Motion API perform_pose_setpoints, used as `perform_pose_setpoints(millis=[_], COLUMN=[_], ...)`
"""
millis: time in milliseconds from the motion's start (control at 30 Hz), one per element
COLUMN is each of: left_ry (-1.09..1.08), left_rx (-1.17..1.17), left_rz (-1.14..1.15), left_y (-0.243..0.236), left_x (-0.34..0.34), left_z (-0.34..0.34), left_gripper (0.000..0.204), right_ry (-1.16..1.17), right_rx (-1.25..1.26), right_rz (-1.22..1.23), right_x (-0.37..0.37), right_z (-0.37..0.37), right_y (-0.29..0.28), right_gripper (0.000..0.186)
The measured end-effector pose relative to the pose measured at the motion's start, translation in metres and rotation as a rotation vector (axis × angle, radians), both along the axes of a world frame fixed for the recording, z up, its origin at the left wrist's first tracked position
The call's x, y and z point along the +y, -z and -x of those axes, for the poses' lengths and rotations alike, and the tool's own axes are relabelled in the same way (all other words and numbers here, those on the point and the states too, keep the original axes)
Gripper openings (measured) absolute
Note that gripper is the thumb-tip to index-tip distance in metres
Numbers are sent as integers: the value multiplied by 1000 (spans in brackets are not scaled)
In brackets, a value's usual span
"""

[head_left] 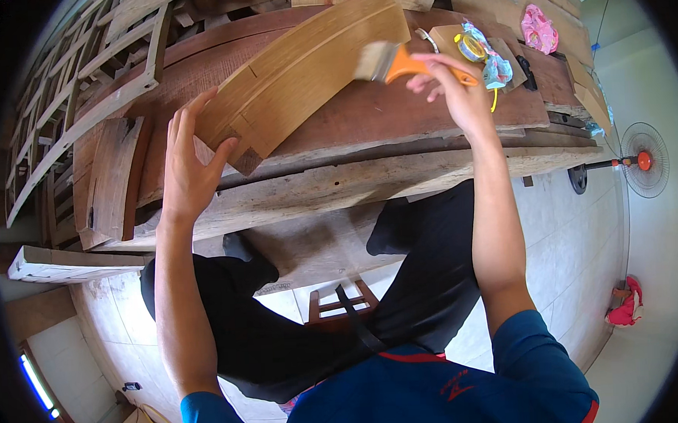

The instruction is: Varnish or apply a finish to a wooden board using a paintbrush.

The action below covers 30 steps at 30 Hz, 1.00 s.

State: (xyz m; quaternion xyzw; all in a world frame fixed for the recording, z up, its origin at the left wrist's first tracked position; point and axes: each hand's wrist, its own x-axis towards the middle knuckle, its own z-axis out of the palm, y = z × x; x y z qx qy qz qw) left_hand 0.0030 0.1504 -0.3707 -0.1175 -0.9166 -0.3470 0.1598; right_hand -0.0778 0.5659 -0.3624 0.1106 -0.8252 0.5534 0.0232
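Note:
A long, slightly curved wooden board [310,61] lies slanted over the reddish-brown workbench top [350,120]. Its near left end is in my left hand [189,157], with the thumb on the near corner and the fingers round the far edge. My right hand [459,93] grips a paintbrush [401,64] by its orange handle. The pale bristles are over the board's right part, somewhat blurred; I cannot tell whether they touch it. Just beyond my right hand are a yellow tape measure [470,47] and a light blue patterned plastic bag [497,70].
Dark wood pieces [118,176] stand at the bench's left end, near a slatted wooden frame [84,86]. A pink plastic bag [539,29] lies far right. A fan [643,160] stands right of the bench, and a red bag [625,302] rests on the floor.

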Motion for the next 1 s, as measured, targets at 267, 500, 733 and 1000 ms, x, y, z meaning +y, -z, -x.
perform_pose_setpoints(millis=[267, 500, 733, 1000], left_ry=[22, 44, 32, 35], left_rx=[21, 46, 56, 55], left_rz=[9, 24, 25, 49], left_y=[0, -2, -3, -8], left_x=[0, 3, 0, 1], left_z=[0, -1, -2, -4], left_gripper=[71, 69, 67, 65], right_ry=[-108, 198, 246, 44], right_rx=[62, 201, 18, 36], right_rz=[-44, -93, 110, 224], right_x=[-8, -2, 5, 6], right_z=[-4, 10, 21, 20], right_y=[7, 17, 23, 18], right_gripper=[25, 27, 29, 31])
